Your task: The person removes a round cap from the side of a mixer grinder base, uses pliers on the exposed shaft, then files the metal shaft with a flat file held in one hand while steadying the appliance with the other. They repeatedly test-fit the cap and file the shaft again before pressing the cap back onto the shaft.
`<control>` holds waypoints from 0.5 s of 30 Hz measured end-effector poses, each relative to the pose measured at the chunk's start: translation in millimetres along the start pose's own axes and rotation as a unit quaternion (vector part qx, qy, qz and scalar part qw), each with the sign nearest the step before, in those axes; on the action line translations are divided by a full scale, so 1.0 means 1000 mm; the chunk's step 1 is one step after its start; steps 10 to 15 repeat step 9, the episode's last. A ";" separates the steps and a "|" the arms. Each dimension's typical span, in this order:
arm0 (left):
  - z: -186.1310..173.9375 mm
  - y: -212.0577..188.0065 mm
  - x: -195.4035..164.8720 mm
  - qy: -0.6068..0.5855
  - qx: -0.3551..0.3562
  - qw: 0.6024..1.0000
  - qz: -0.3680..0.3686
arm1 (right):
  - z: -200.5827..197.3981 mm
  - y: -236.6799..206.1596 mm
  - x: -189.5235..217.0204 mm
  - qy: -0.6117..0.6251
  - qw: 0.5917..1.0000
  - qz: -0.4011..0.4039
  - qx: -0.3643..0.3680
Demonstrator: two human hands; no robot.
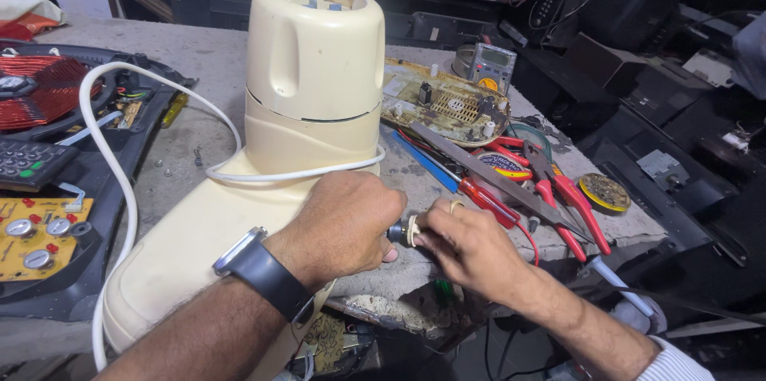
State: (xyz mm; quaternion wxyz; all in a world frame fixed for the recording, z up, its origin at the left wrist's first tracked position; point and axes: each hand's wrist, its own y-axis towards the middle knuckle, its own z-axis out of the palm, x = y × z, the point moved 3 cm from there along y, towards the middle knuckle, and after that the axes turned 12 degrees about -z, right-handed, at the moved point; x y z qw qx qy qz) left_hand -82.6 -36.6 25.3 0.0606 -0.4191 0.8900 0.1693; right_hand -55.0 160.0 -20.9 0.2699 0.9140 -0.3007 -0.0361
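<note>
Item, my left hand (347, 221) — curled nearly closed against the side of the cream mixer-grinder base (307, 126), fingertips pinching a small dark switch part (396, 232) at the bench edge. Item, my right hand (467, 247) — fingers closed on the same part's cream knob (413, 231), just beside the left. White power cord (120, 189) loops round the base. Red-handled pliers (558, 185) and a flat file (487, 169) lie near, right of my hands
</note>
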 end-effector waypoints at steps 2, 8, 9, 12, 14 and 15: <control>0.000 -0.001 -0.001 -0.002 -0.004 1.000 -0.004 | -0.002 -0.002 0.001 0.010 1.000 0.005 -0.002; -0.003 -0.002 -0.006 0.013 -0.017 0.999 -0.042 | -0.022 -0.011 -0.033 0.052 0.966 0.247 0.055; -0.004 -0.002 -0.007 0.019 -0.014 0.998 -0.052 | -0.022 -0.012 -0.036 -0.014 0.964 0.253 0.080; -0.004 -0.002 -0.007 0.019 -0.014 0.998 -0.052 | -0.022 -0.012 -0.036 -0.014 0.964 0.253 0.080; -0.004 -0.002 -0.007 0.019 -0.014 0.998 -0.052 | -0.022 -0.012 -0.036 -0.014 0.964 0.253 0.080; -0.004 -0.002 -0.007 0.019 -0.014 0.998 -0.052 | -0.022 -0.012 -0.036 -0.014 0.964 0.253 0.080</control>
